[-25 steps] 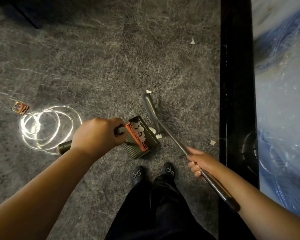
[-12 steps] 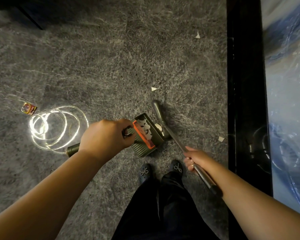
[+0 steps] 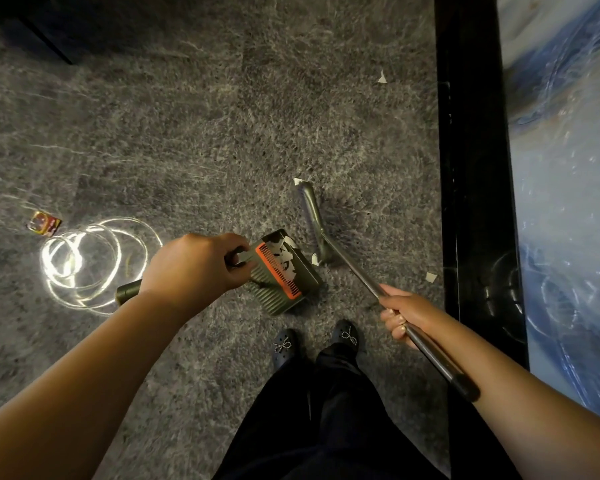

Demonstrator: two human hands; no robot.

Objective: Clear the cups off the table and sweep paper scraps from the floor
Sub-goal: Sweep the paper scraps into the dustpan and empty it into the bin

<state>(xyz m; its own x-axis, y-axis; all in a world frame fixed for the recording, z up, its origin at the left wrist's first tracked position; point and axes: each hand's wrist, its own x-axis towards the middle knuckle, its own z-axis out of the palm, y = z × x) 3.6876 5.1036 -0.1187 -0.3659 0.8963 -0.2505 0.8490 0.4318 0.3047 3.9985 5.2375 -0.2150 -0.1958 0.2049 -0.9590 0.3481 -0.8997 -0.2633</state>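
Note:
My left hand (image 3: pixel 196 268) grips the handle of a green dustpan (image 3: pixel 284 271) with an orange comb edge, held low over the grey floor; several white paper scraps lie inside it. My right hand (image 3: pixel 404 317) grips the metal pole of a broom (image 3: pixel 312 220), whose narrow head reaches out just right of the pan. One scrap (image 3: pixel 297 181) sits at the broom head's far tip, another (image 3: pixel 315 259) lies between the head and the pan. More scraps lie at the right (image 3: pixel 431 277) and far ahead (image 3: pixel 381 77). No cups are in view.
A glowing coil of light cable (image 3: pixel 84 265) and a small red packet (image 3: pixel 44 223) lie on the floor at the left. A black glossy border strip (image 3: pixel 471 168) and a blue-white surface (image 3: pixel 568 168) run along the right. My feet (image 3: pixel 312 341) stand just behind the dustpan.
The broom head swept in toward the dustpan, then reached back out to the scrap ahead. The pan stayed in my left hand, still low over the floor.

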